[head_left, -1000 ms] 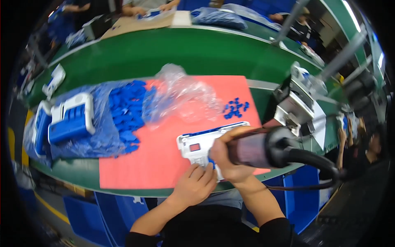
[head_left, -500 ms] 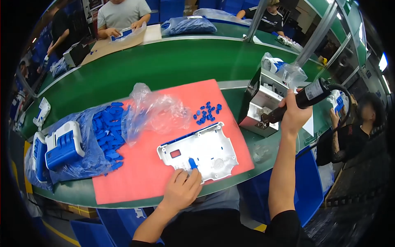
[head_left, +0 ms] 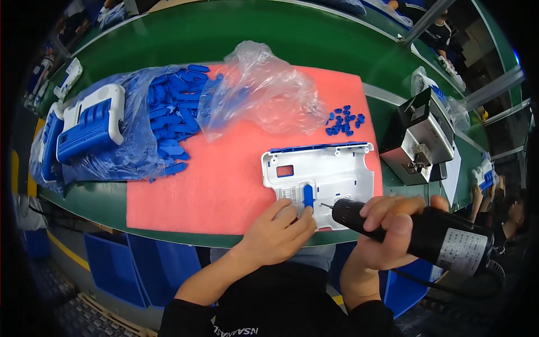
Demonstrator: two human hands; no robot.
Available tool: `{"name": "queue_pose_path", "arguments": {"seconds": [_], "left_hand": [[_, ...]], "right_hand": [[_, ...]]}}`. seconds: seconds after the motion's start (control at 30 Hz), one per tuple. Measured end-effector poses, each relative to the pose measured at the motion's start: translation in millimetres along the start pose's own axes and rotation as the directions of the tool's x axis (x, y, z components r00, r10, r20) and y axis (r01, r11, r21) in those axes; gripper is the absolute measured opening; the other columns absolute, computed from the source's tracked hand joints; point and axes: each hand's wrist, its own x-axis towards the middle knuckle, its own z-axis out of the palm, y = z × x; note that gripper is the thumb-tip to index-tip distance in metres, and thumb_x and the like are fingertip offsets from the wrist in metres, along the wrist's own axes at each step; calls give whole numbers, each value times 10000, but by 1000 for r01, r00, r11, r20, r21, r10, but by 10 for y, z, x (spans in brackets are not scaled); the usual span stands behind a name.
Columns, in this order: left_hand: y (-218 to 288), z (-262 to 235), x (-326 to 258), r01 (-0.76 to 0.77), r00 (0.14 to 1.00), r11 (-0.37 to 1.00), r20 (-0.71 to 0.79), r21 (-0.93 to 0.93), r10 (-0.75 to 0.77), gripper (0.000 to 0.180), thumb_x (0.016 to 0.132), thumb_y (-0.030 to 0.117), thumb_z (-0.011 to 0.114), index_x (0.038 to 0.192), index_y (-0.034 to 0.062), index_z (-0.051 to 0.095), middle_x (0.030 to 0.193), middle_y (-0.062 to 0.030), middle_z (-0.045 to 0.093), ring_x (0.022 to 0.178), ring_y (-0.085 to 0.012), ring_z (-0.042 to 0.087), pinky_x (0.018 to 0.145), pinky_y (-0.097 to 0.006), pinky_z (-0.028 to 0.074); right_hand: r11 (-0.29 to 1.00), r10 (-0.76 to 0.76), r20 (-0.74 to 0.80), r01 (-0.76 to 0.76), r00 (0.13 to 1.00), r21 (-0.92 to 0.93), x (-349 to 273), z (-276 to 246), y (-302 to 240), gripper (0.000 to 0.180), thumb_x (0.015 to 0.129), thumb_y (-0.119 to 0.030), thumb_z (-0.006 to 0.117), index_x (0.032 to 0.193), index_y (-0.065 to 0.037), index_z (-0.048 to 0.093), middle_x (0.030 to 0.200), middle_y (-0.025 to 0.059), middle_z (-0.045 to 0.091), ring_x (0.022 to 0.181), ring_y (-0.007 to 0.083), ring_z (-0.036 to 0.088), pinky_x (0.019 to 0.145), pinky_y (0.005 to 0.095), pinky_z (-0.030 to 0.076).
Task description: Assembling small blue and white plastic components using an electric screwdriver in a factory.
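A white plastic housing shell [head_left: 331, 168] lies on the pink foam sheet, its inner side up, with a blue strip along its far edge. A small elongated blue plastic piece [head_left: 308, 195] sits inside it. My left hand [head_left: 281, 230] grips the near end of that piece with closed fingertips, its other fingers against the shell's near edge. My right hand [head_left: 393, 224] is wrapped round a black electric screwdriver [head_left: 449, 238]. The tool is tilted nearly level, and its thin bit points left over the shell, close to the blue piece but apart from it.
A clear bag [head_left: 140, 151] spills many blue pieces [head_left: 174, 106] on the left, with assembled blue-and-white housings [head_left: 92, 126] on it. Crumpled plastic [head_left: 264, 90] and small blue parts [head_left: 343, 121] lie beyond the shell. A metal screw feeder [head_left: 418, 137] stands right on the green bench.
My right hand has brought the screwdriver from the screw feeder leftward and down over the shell. My left hand stays at the blue piece. The view has shifted lower.
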Motion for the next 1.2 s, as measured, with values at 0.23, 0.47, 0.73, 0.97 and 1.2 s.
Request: {"name": "queue_pose_path", "arguments": {"seconds": [0.23,0.47,0.73,0.97,1.2], "left_hand": [[-21,15,0,-22,1000,999,-8,-30,22,189,732,137,551,873,24,608,983,-107,581,799,-199,524,835,-350,458],[10,6,37,-34,999,999,-16,-26,34,169,679,138,679,823,61,634,960,-69,614,757,-206,519,805,-361,465],[51,-14,83,10,1000,1000,9,1,-10,180,700,152,680,850,55,658,940,-67,633,754,-211,507,795,-365,450],[46,-46,90,-8,1000,1000,5,-26,8,194,699,146,684,859,41,654,958,-79,634,729,-211,507,779,-365,454],[28,-68,64,16,999,1000,-30,-18,-17,182,694,138,679,847,44,650,950,-78,629,724,-203,508,759,-341,460]], "right_hand": [[999,27,-20,-28,999,-43,24,41,34,505,825,-119,521,1270,-8,309,611,23,397,445,114,423,456,291,434],[959,-83,-545,216,834,184,1627,-1220,204,131,863,-150,577,842,-81,467,639,5,425,536,126,435,593,299,441],[874,-473,-504,456,722,-168,1729,-1822,317,284,793,13,582,1036,58,442,612,106,552,499,176,553,562,344,522],[953,-187,-309,97,932,-286,1415,-1224,465,235,801,7,634,983,43,489,671,69,573,516,130,554,506,244,430],[981,-55,-237,8,970,-192,1075,-1067,368,269,784,32,628,1017,43,493,662,66,544,481,134,524,470,253,421]]}}
